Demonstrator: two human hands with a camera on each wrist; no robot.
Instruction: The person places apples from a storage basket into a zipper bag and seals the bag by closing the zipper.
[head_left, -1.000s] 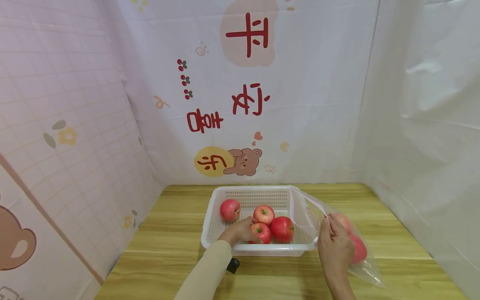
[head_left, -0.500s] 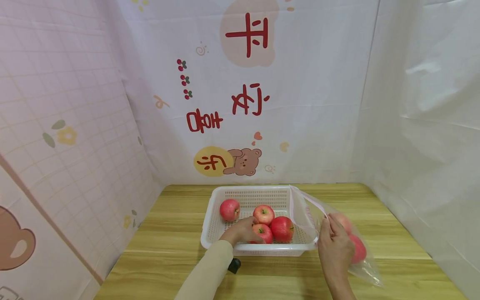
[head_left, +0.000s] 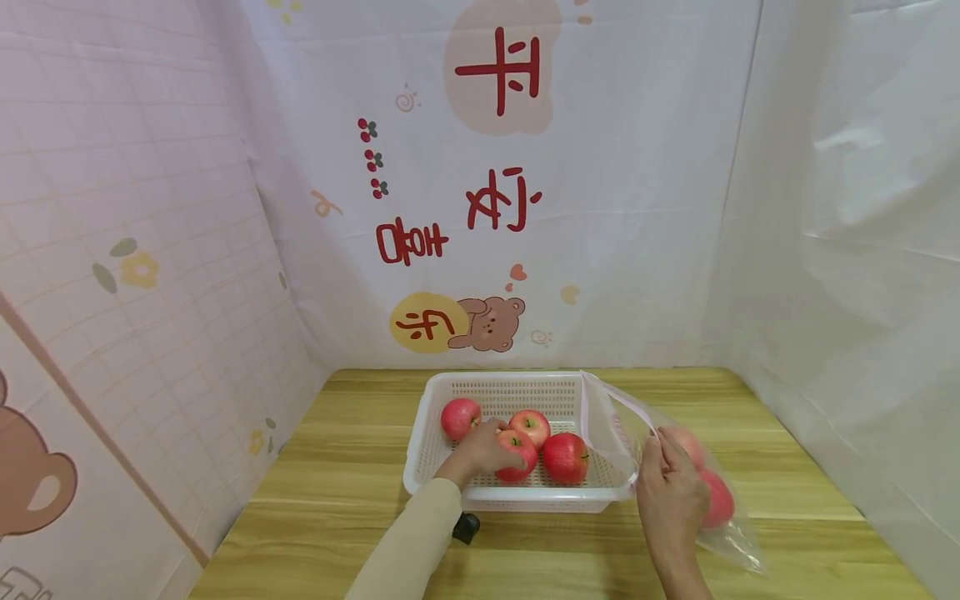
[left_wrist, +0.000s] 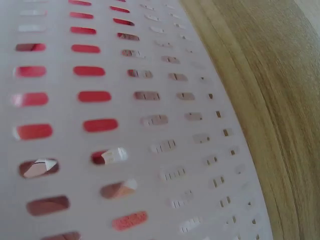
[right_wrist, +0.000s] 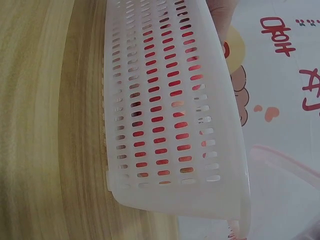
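Note:
In the head view my left hand (head_left: 480, 452) reaches over the near rim of a white plastic basket (head_left: 536, 495) and grips a red apple (head_left: 519, 458), its fingers curled round the left side. Three more apples lie in the basket: one red apple (head_left: 459, 418) at the left, a paler apple (head_left: 530, 427) behind, and a deep red apple (head_left: 566, 459) to the right. My right hand (head_left: 672, 496) pinches the edge of a clear zip bag (head_left: 731, 542), whose mouth gapes over the basket's right end. Two apples (head_left: 717, 498) show inside the bag.
The basket stands on a wood-grain table (head_left: 315, 500). A black object (head_left: 466, 528) shows beside my left forearm, below the basket. White printed cloth (head_left: 637, 208) hangs behind and at both sides. Both wrist views face the basket's slotted wall (right_wrist: 165, 100), with red apple skin behind it.
My left hand has lifted slightly and shifted a little left, bringing the gripped apple up from the near wall. My right hand and the bag have stayed in place.

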